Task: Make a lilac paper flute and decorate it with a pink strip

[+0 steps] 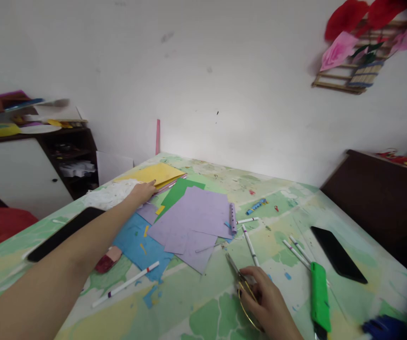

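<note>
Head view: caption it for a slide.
Left hand at the edge of yellow paper, right hand holding gold-handled scissors near purple sheets.

A green patterned tabletop (178,304) is carrying everything. Yellow paper (164,172) is lying at the far left, beside a white heap (113,194). Left of centre, purple sheets (203,210) are overlapping green paper (177,198) and blue paper (141,238). White pens (128,282) are lying scattered. A black phone (338,254) is resting at right, near a green cutter (320,295).

Right hand (265,298) curled in its grip, left arm (82,255) out long, left hand (144,192) palm-down, well beyond that grip!
</note>
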A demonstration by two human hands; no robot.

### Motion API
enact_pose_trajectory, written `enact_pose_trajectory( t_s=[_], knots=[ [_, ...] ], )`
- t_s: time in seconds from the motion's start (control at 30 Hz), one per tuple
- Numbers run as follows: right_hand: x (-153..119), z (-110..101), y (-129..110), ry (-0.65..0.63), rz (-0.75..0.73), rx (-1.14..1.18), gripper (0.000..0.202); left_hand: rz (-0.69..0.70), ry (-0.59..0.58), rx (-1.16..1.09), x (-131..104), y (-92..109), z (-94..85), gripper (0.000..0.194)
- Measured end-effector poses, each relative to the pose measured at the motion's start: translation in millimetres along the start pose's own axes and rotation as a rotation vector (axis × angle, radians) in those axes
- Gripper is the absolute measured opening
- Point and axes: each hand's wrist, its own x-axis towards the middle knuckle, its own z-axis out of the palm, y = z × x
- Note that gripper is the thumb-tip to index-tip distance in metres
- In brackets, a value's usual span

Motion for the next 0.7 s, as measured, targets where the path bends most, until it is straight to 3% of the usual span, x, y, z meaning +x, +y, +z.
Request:
enact_pose_trajectory(
  t_s=[0.17,0.37,0.53,0.7],
  knots=[
    [0.0,-1.4,-1.9,-0.009,-0.003,-0.009,0.025,-0.065,-0.011,0.047,-2.8,-5.4,4.7,0.038],
    [-0.2,-0.6,-0.8,-0.002,0.002,-0.002,0.026,-0.069,-0.013,0.050,0.9,-10.9,-1.5,0.036],
    [-0.1,0.4,1.3,-0.011,-0.003,0.002,0.026,-0.093,0.005,0.054,3.6,-3.3,0.1,0.042],
    [1.2,0.3,2.3,-0.010,-0.012,-0.023,0.026,-0.120,0.016,0.078,9.5,8.5,7.6,0.030]
  ],
)
